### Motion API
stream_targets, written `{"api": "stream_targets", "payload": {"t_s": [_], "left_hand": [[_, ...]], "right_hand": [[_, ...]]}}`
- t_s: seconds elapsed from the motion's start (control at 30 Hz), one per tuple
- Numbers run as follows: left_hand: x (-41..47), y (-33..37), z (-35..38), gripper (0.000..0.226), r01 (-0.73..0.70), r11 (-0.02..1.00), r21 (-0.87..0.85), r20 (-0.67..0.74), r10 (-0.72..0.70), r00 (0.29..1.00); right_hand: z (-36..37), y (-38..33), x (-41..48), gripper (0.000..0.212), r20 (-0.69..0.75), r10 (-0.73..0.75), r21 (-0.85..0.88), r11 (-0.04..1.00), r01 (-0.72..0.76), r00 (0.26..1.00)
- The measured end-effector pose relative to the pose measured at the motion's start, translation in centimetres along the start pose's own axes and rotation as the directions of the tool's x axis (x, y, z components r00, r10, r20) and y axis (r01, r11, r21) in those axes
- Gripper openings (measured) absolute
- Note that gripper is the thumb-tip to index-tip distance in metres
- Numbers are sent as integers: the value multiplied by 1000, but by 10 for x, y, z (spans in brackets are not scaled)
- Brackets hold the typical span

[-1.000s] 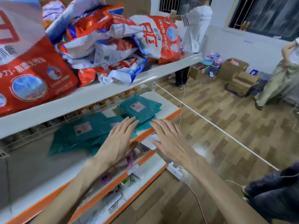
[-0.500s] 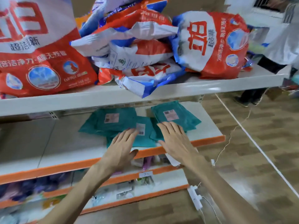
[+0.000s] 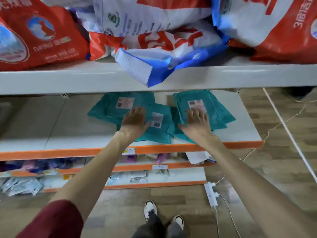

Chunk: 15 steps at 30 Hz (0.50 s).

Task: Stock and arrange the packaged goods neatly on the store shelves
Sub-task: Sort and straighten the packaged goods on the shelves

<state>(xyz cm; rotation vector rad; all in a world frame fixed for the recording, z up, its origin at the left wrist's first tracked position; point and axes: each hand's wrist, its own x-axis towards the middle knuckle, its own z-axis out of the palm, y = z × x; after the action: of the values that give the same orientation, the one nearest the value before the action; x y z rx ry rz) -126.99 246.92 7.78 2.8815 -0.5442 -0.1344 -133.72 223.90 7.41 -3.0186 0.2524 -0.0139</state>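
Observation:
Several flat teal packets with white labels lie on the white shelf [image 3: 56, 127] with an orange front edge. My left hand [image 3: 134, 120] rests flat, fingers apart, on the middle teal packet [image 3: 159, 131]. Another teal packet [image 3: 109, 107] lies behind and to its left. My right hand [image 3: 197, 121] lies flat on the right stack of teal packets [image 3: 217, 109], its fingertips at the label. Neither hand grips anything.
The upper shelf [image 3: 68, 79] carries big red, white and blue bags [image 3: 42, 36], one blue corner [image 3: 142, 69] overhanging the edge. Lower shelves hold small packaged goods [image 3: 22, 184]. A white power strip [image 3: 211, 194] with cables lies on the wooden floor by my feet.
My view swung left and down to face the shelf squarely. Both hands slid forward from the shelf's orange edge onto the teal packets.

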Motion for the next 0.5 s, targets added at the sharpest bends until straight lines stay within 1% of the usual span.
{"api": "stream_targets", "payload": {"t_s": [0.03, 0.1, 0.17, 0.2, 0.27, 0.37, 0.43, 0.5], "left_hand": [[8, -2, 8, 52, 15, 999, 32, 18, -15, 1000], [19, -4, 23, 53, 1, 999, 51, 31, -2, 1000], [25, -6, 35, 48, -51, 997, 54, -8, 51, 999], [27, -7, 38, 44, -67, 995, 71, -26, 69, 997], [30, -9, 44, 39, -88, 984, 155, -41, 95, 995], [33, -10, 45, 24, -99, 967, 234, -46, 113, 993], [32, -12, 44, 16, -100, 961, 258, -26, 111, 994], [30, -15, 44, 13, -112, 964, 242, -24, 122, 992]], "right_hand": [[6, -1, 6, 69, 69, 37, -12, 999, -36, 997], [18, -2, 16, 75, 72, 96, -16, 995, -95, 993], [28, -1, 25, 80, 65, 147, -12, 989, -147, 987], [33, -1, 28, 80, 86, 171, -18, 985, -170, 982], [40, -2, 29, 72, 92, 181, -58, 983, -176, 979], [48, -6, 25, 45, 24, 180, -125, 977, -175, 983], [52, -11, 20, 32, 43, 189, -174, 968, -179, 981], [56, -11, 13, 26, 39, 185, -234, 957, -171, 982]]}}
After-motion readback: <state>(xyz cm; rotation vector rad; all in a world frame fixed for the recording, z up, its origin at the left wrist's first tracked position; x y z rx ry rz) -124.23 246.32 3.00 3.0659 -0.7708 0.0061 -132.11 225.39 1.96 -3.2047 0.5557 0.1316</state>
